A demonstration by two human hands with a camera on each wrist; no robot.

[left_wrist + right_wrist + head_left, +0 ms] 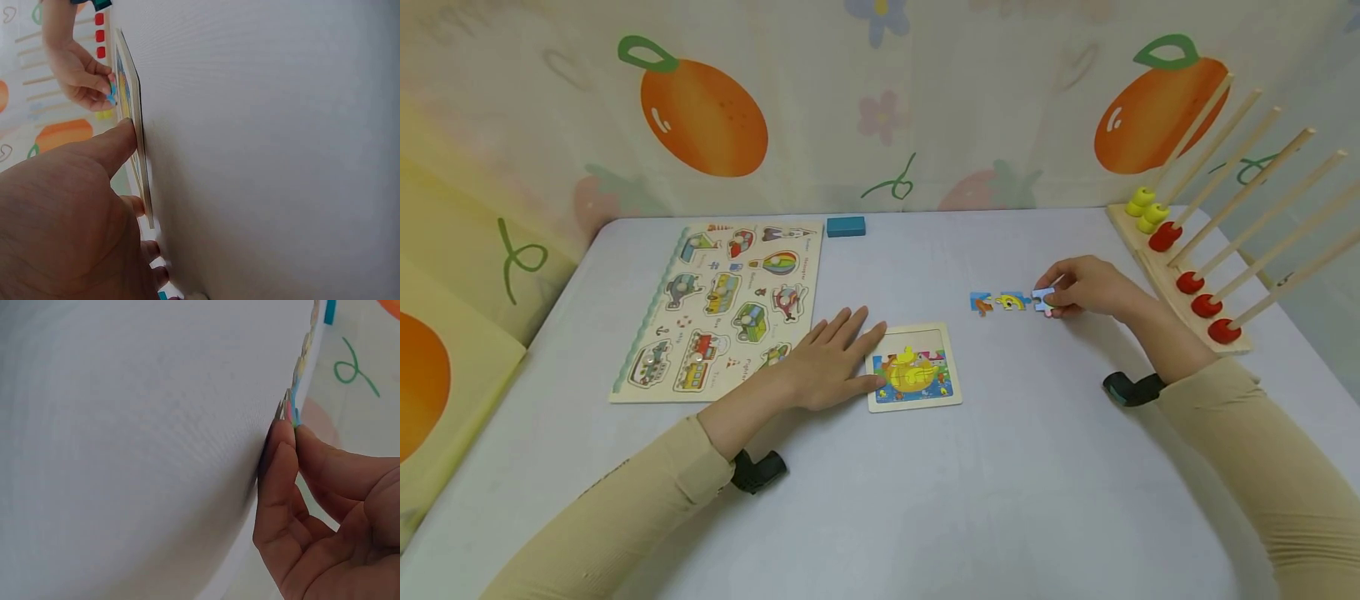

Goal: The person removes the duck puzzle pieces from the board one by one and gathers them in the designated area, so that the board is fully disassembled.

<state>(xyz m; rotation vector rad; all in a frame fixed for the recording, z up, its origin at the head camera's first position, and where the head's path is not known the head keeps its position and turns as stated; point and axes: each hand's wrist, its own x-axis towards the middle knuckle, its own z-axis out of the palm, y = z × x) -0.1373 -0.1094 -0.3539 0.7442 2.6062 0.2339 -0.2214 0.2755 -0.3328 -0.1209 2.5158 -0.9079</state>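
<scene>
My right hand (1086, 286) pinches a small blue and pink jigsaw piece (1042, 300) between thumb and fingers, low over the table. Just left of it lie two more pieces, a yellow and blue one (1012, 301) and a blue and orange one (981, 302). My left hand (827, 362) lies flat with fingers spread, its thumb on the left edge of a small framed jigsaw (914, 406). Inside that frame several pieces form a yellow duck (913, 375); the top strip of the frame shows bare backing. In the right wrist view the pinched piece (289, 409) appears edge-on.
A large wooden picture board (715, 312) with vehicle shapes lies at the left, partly under my left forearm. A blue block (846, 226) sits at the table's back edge. At the right stands a bead rack (1180, 287) with tall wooden pegs, close to my right forearm.
</scene>
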